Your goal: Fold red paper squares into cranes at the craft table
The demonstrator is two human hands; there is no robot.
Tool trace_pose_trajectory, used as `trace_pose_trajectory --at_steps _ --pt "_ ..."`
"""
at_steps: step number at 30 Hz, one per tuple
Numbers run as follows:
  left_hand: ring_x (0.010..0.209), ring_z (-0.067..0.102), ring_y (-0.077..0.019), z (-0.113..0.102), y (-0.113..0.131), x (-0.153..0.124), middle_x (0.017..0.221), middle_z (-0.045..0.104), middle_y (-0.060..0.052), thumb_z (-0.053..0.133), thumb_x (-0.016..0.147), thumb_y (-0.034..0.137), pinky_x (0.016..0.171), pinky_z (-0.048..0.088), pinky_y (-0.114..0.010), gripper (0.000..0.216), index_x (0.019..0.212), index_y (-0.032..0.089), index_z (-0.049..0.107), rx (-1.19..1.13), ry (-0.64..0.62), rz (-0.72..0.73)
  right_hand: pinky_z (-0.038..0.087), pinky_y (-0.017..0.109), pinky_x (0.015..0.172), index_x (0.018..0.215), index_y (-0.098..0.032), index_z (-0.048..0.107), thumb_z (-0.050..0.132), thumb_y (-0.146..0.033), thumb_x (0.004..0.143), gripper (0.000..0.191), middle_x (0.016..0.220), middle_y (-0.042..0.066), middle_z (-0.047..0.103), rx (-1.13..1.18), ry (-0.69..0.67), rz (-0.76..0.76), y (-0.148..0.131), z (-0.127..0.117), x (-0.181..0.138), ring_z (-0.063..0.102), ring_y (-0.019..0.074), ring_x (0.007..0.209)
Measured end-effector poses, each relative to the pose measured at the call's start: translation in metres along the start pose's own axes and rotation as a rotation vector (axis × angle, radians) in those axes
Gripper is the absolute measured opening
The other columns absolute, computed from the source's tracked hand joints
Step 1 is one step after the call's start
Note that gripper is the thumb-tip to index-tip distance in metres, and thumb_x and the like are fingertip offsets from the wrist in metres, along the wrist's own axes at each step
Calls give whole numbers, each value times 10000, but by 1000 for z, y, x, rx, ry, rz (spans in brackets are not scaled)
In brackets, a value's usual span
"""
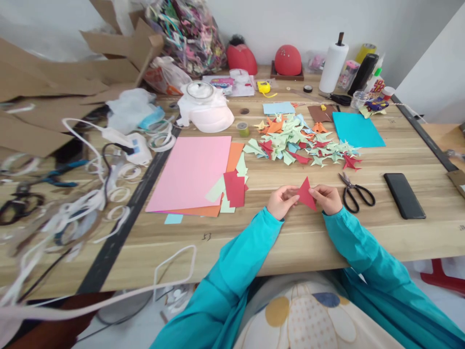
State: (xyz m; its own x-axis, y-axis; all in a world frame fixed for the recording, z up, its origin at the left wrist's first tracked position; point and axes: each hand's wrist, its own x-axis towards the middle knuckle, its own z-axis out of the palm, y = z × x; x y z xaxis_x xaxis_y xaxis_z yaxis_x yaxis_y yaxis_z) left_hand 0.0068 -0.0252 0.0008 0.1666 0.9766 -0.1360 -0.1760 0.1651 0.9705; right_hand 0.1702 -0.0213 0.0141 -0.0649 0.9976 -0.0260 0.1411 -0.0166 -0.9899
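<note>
A red paper triangle (pixel 306 194) is held between both hands just above the wooden table (pixel 290 242). My left hand (pixel 281 201) pinches its left side and my right hand (pixel 329 198) pinches its right side; both wear teal sleeves. Beyond the hands lies a heap of folded paper figures (pixel 301 143) in green, red and orange. To the left of the hands sit small red paper squares (pixel 235 188) on pale green pieces, beside a stack of pink paper sheets (pixel 192 172) over orange ones.
Black scissors (pixel 354 191) and a black phone (pixel 404 195) lie right of my hands. A cyan sheet (pixel 358 130) lies farther back. A paper towel roll (pixel 333 65), red domes (pixel 287 60), a white container (pixel 205 109), cardboard (pixel 54 77) and tangled white straps (pixel 90 194) crowd the back and left.
</note>
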Motion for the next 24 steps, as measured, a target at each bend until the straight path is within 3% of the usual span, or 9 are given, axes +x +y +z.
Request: trace_pose_trajectory --at_steps 3,5,12,18,24 --pt "622 568 -93 1 -3 0 1036 608 -92 725 579 329 511 470 -216 395 884 150 550 -4 23 99 400 253 485 601 -154 631 594 -472 718 341 548 38 610 -176 131 -100 2 2 -3 498 121 486" --pt "657 569 -94 2 -5 -1 1083 579 -108 712 602 320 554 473 -221 320 815 139 556 51 14 145 409 259 510 647 -149 660 568 -425 758 311 586 52 637 -314 165 -186 3 2 -5 522 131 512" --pt "700 571 -133 8 -17 -1 787 609 -45 760 547 291 634 474 -263 336 756 139 544 167 -9 166 426 241 503 705 -155 693 567 -393 775 278 611 52 663 -387 16 -292 4 7 -11 558 130 515" --pt "838 593 -174 10 -16 -2 956 612 -83 800 474 265 695 500 -309 410 697 144 479 -14 -52 114 438 234 494 697 -143 680 615 -431 733 297 606 43 654 -170 -108 -161 16 8 -7 562 131 525" --pt "873 602 -178 9 -8 -2 890 628 -57 792 496 216 769 488 -340 381 689 141 473 -118 -91 60 417 223 482 658 -140 664 610 -441 733 315 572 25 627 -106 -119 -124 10 8 -5 531 111 506"
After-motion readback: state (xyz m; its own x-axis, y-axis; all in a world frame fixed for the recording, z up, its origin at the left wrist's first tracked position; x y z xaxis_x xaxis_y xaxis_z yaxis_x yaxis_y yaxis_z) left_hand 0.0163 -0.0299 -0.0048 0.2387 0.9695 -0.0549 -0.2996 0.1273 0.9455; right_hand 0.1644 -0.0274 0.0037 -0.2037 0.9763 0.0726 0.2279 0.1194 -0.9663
